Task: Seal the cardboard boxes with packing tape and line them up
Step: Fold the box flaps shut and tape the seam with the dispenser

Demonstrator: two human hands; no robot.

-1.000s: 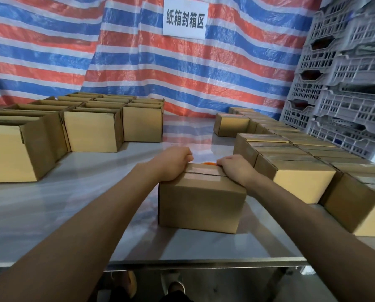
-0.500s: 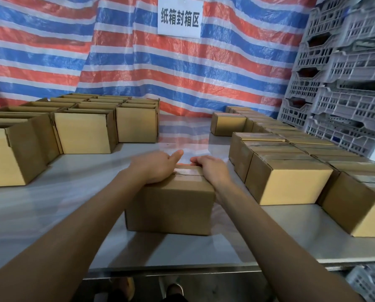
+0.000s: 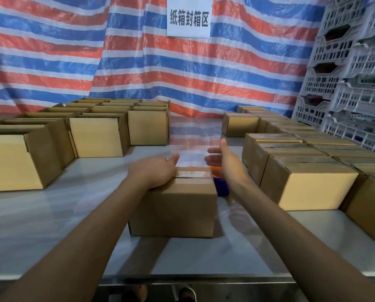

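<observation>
A big plastic sheet (image 3: 73, 62) with red, blue and white stripes hung in front of me like a wall. A white sign (image 3: 189, 17) was stuck high on it. Grey crates (image 3: 352, 73) were piled far right. My table (image 3: 51, 225) was shiny grey.

Bare bench (image 3: 51, 225) is noted as one strip from the near edge to the striped tarp (image 3: 73, 62). It is bounded on the left by open boxes (image 3: 99, 138) and on the right by rows of taped boxes (image 3: 308, 184), backed by stacked crates (image 3: 345, 83). The strip is partly blocked in front by a single box (image 3: 173, 212). The gap between it and the right rows is taken up by a blue and orange object (image 3: 221, 188), partly hidden, and the right hand (image 3: 225, 158) above it.
</observation>
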